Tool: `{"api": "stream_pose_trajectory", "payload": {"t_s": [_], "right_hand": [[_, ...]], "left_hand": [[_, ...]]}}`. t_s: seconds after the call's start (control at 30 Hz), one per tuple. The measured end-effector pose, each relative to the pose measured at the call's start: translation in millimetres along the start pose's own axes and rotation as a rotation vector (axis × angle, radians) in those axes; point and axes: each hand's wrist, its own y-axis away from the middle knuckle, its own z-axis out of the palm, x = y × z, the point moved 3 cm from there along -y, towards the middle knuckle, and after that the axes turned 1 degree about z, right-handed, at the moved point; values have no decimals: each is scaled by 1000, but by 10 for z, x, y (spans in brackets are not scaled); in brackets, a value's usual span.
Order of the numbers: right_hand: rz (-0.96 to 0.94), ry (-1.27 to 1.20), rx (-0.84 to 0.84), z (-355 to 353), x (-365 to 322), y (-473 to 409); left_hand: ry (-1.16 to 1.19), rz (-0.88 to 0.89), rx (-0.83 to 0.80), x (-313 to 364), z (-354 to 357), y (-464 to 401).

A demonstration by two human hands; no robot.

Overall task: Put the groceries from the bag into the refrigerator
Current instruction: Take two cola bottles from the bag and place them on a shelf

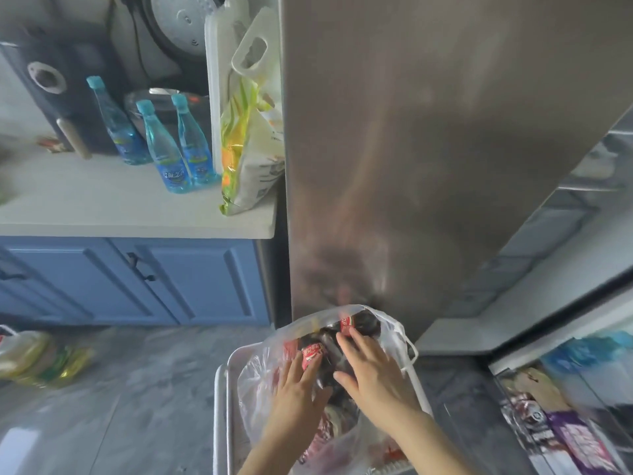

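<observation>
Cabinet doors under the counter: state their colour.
Blue, with dark handles; the cabinet doors show clearly in the head view.

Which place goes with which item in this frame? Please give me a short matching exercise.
Items:
1. blue bottles
2. cola bottles
3. yellow-green bag
4. oil jug

Places:
A. on the floor by the blue cabinets
B. inside the plastic bag under both hands
C. standing in a group on the countertop
D. on the counter, leaning beside the refrigerator

Pairs: 1-C, 2-B, 3-D, 4-A
</observation>
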Motion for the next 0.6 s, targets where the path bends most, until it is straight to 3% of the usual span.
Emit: {"api": "stream_pose_trajectory", "payload": {"t_s": [0.17, 0.6], "right_hand": [[-41, 117, 21, 235, 230, -386], [-178, 239, 140, 441, 657, -913]], "left_hand": [[53, -72, 8, -102, 332, -169], [264, -236, 293, 39, 730, -410]]}}
